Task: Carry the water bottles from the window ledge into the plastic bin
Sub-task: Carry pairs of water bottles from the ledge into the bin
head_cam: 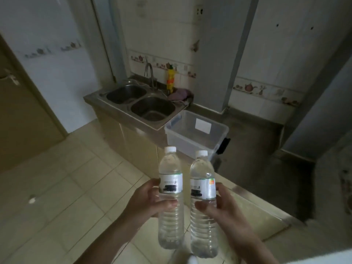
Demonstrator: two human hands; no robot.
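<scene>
I hold two clear water bottles with white caps and white labels, upright and side by side in front of me. My left hand (147, 200) grips the left bottle (170, 221) around its middle. My right hand (222, 205) grips the right bottle (203, 227) the same way. Ahead of the bottles, a clear plastic bin (221, 128) with a white label sits open on the grey counter, just right of the sink. I see nothing inside the bin.
A steel double sink (122, 103) with a tap stands on a cabinet ahead left. A yellow bottle (170, 80) and a purple cloth (180, 94) sit behind it. A brown door (22, 115) is at the left. Beige floor tiles (62, 187) spread below.
</scene>
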